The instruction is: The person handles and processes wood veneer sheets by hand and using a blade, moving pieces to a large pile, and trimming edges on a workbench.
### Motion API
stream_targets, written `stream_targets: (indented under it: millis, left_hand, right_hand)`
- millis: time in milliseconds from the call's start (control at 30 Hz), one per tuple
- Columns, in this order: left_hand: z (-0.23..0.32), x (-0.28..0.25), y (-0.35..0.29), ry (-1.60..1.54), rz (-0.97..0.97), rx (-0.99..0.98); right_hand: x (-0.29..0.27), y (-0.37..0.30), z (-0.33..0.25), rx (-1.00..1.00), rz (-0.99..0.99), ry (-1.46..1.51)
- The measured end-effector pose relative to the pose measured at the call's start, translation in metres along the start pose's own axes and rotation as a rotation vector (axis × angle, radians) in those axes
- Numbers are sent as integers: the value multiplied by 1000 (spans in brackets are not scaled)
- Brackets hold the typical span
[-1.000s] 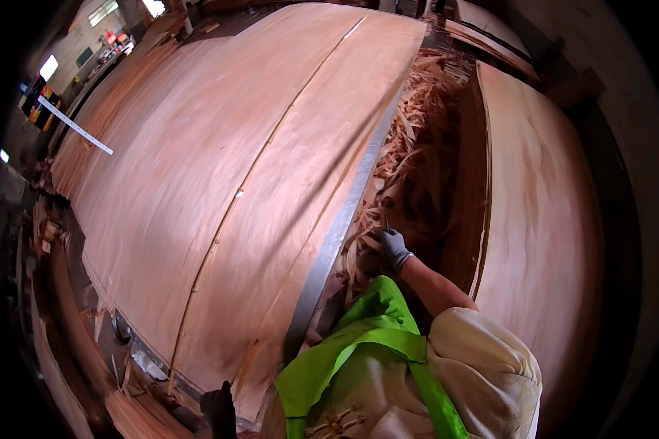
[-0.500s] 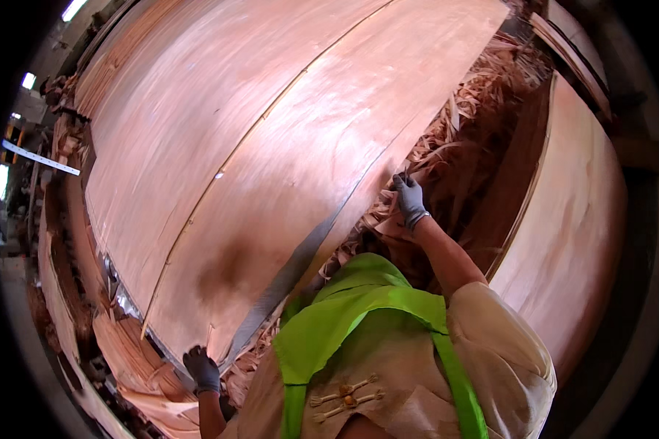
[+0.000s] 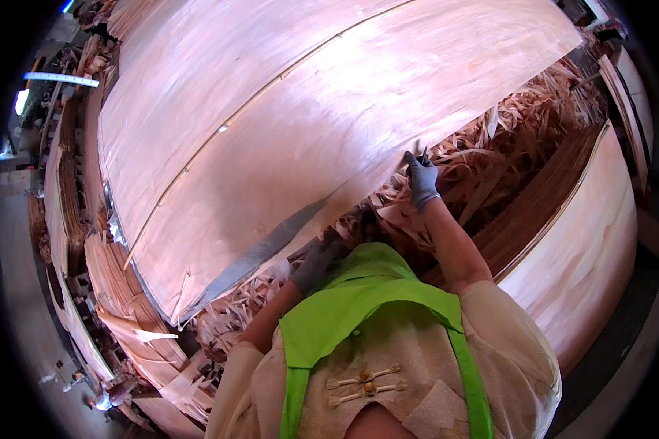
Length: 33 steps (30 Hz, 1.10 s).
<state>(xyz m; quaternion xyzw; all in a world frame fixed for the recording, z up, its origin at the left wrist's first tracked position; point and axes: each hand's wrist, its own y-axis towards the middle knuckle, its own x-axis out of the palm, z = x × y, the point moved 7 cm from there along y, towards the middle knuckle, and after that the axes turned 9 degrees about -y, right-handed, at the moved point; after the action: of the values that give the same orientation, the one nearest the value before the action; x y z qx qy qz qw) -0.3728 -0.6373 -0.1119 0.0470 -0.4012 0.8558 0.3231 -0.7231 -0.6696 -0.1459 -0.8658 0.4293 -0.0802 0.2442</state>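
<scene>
Head view: your gloved right hand [image 3: 422,181], at two o'clock from centre, closes on a small dark tool [image 3: 425,154] beside the broad wood sheet [image 3: 293,146], which spans eight to one o'clock. Your left hand [image 3: 316,265], near six, is shadowed; its grip cannot be told. Loose wood strips [image 3: 523,128] heap at two.
</scene>
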Motion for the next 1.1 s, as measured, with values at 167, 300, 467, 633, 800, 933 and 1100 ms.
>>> stream_targets:
  millis: [167,300,467,633,800,933,1100]
  left_hand:
    - [-54,-20,79,-272,-25,337]
    - [-13,19,54,-1042,58,1]
    - [-42,-30,59,-883,325,448]
    - [-53,-36,49,-1151,616,311]
    - [-23,-39,18,-1167,833,651]
    - [6,-19,-4,-1187,1055,713]
    - [-11,-21,-2,-1283,1249,838]
  right_hand:
    - [-7,-1,-5,-33,28,-75]
    - [-26,17,-17,-353,208,-450]
    - [20,-35,-86,-771,167,-1292]
    - [41,-15,-78,-1084,-262,-1550]
    - [56,-25,-104,-1494,-578,-1588]
    - [64,-23,-109,-1706,-808,-1539]
    - [80,-42,-94,-2101,-1250,-1389]
